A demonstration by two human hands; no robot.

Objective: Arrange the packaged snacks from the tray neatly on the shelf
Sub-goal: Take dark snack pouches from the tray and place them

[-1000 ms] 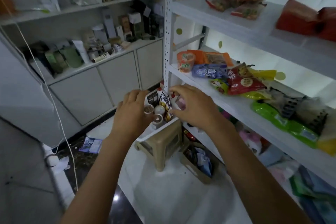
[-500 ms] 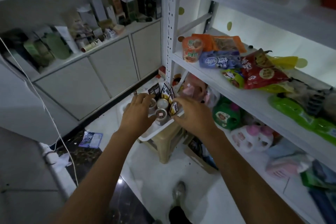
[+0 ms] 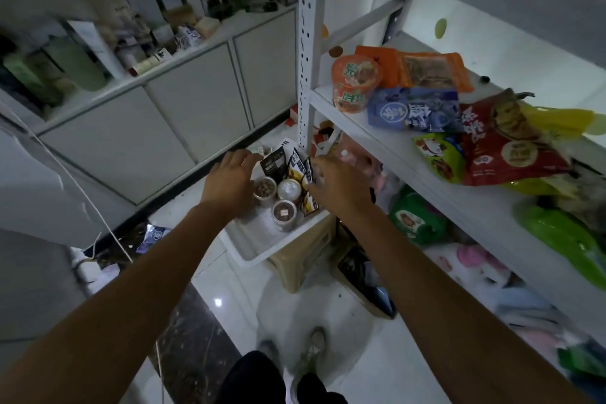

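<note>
Easing leftward off the cups, the left hand point(image 3: 234, 182) now hovers with fingers point(image 3: 244, 157) loosely spread over the white plastic tray point(image 3: 259, 249). The right hand point(image 3: 339, 187) curls its fingers point(image 3: 316, 166) against the upright black snack sachets point(image 3: 296, 162); whether they pinch one I cannot tell. Three small round clear snack cups point(image 3: 284, 213) stand between the two sets of fingers. The white metal shelf point(image 3: 410, 170) lies right of the right fingers.

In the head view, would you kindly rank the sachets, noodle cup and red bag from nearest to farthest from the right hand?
1. Sachets, in tray by the right hand.
2. Noodle cup, left end of shelf.
3. Red bag, farther along shelf.
</note>
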